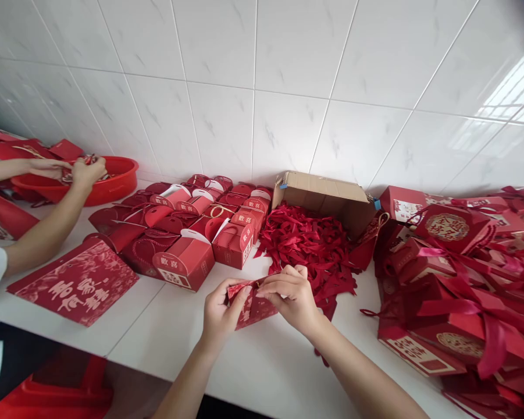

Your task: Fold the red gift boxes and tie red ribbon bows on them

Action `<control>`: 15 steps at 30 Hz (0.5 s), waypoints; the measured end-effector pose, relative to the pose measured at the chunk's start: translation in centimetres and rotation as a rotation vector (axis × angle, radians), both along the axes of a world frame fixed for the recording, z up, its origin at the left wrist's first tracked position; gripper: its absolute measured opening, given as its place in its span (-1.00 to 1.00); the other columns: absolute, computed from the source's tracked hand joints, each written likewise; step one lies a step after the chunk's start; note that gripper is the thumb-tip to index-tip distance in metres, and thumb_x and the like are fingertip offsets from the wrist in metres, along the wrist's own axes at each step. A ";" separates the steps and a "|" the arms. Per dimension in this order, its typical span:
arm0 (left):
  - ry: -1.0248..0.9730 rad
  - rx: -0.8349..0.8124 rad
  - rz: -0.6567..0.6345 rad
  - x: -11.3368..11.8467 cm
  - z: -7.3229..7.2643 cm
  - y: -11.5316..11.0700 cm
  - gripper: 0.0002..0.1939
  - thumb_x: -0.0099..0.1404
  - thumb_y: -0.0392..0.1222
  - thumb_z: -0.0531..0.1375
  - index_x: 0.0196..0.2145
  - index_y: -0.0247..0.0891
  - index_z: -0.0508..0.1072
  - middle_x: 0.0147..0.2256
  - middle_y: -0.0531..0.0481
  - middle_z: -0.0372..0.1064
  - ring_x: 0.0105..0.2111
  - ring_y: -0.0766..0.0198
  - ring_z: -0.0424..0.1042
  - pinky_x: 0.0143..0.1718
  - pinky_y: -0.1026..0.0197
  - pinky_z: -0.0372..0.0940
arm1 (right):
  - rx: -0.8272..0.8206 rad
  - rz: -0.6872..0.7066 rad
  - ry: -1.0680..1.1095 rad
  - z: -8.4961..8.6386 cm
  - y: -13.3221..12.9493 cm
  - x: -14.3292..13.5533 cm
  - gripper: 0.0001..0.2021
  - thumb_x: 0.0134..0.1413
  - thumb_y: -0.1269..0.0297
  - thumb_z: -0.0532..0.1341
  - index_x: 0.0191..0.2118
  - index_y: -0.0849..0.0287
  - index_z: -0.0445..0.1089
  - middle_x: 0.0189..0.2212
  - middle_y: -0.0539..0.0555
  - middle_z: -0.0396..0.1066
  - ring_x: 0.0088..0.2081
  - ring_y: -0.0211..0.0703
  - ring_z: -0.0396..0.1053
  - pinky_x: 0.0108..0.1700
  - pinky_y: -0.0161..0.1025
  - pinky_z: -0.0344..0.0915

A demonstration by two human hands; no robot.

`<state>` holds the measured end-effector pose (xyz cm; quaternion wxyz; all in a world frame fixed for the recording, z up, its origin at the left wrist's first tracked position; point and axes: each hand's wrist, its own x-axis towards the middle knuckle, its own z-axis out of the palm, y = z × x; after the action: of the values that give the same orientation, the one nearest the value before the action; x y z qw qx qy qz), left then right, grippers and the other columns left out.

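Observation:
My left hand is closed round the left side of a small red gift box with a pale floral print. It is tilted just above the table's white top. My right hand pinches at its upper edge, thumb and fingertips together. The fingers hide what exactly is pinched there. Just behind my right hand lies a heap of dark red ribbons, spilling from a cardboard box on its side. Rows of closed red gift boxes stand beyond my left hand.
At right, red boxes with ribbon bows are piled up. A large red printed bag lies flat at left. Another person's hands work over a red plastic basin. A tiled wall borders the table; a red stool stands below.

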<state>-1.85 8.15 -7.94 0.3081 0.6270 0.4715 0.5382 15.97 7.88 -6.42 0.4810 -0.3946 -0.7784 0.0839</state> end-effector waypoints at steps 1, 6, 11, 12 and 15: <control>-0.004 0.000 -0.005 0.0 0.0 -0.1 -0.81 0.26 -0.06 0.22 -0.34 -0.25 0.51 -0.37 -0.07 0.56 -0.34 0.15 0.55 -0.28 0.19 0.46 | 0.012 -0.009 0.004 -0.1 0.0 0.0 -0.80 0.24 0.31 0.22 -0.36 -0.03 0.57 -0.36 -0.03 0.60 -0.39 -0.18 0.36 -0.16 -0.09 0.04; -0.013 0.016 -0.036 0.1 -0.4 -0.7 -0.82 0.27 -0.08 0.21 -0.32 -0.24 0.52 -0.35 -0.07 0.56 -0.32 0.16 0.55 -0.26 0.19 0.46 | 0.128 -0.088 0.007 -0.3 -0.3 -0.2 -0.83 0.21 0.35 0.25 -0.33 -0.07 0.55 -0.39 -0.03 0.55 -0.35 -0.16 0.34 -0.14 -0.07 0.06; -0.010 0.051 -0.077 0.4 -1.0 -1.1 -0.82 0.35 -0.11 0.13 -0.28 -0.23 0.47 -0.30 -0.10 0.53 -0.26 0.17 0.53 -0.21 0.17 0.44 | -0.083 -0.087 0.260 -0.5 0.1 -0.4 -0.66 0.00 0.08 0.39 -0.12 0.06 0.44 -0.16 0.13 0.44 -0.12 -0.01 0.38 -0.09 -0.09 0.28; -0.006 0.062 -0.086 0.4 -1.1 -1.1 -0.83 0.35 -0.12 0.12 -0.27 -0.23 0.46 -0.29 -0.10 0.52 -0.25 0.17 0.53 -0.19 0.16 0.44 | -0.186 -0.021 0.318 -0.5 0.2 -0.5 -0.61 -0.02 0.04 0.39 -0.11 0.11 0.40 -0.16 0.14 0.45 -0.13 -0.03 0.40 -0.10 -0.12 0.32; 0.019 0.092 -0.112 0.6 -1.4 -1.1 -0.82 0.26 -0.12 0.23 -0.20 -0.21 0.40 -0.24 -0.09 0.48 -0.21 0.15 0.52 -0.17 0.14 0.43 | -0.385 0.084 0.435 -1.0 0.5 -0.8 -0.67 0.01 0.01 0.35 -0.30 0.16 0.35 -0.39 0.04 0.45 -0.35 -0.15 0.42 -0.27 -0.23 0.36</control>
<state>-1.20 7.07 -9.32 0.3041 0.6709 0.4134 0.5353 15.17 8.37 -7.38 0.5491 -0.4188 -0.6423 0.3325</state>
